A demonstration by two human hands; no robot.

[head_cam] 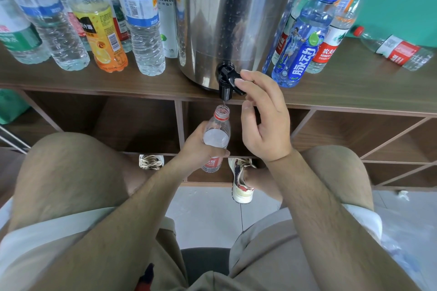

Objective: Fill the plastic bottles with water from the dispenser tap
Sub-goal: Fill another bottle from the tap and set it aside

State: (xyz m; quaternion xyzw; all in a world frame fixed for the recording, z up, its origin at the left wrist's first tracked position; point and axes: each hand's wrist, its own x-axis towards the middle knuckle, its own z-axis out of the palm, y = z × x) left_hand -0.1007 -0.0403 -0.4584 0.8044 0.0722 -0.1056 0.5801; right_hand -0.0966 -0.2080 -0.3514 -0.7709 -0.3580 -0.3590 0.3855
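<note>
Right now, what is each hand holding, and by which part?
The left hand grips the uncapped bottle around its middle. The right hand has its fingers curled over the end of the black tap lever.

Khaki shorts, with a white band of cloth at each thigh — cuff or sleeve, unclear. Forearms hairy. Left hand and right hand bare. Cream sneakers with beige laces — red and dark patches on the right one.
</note>
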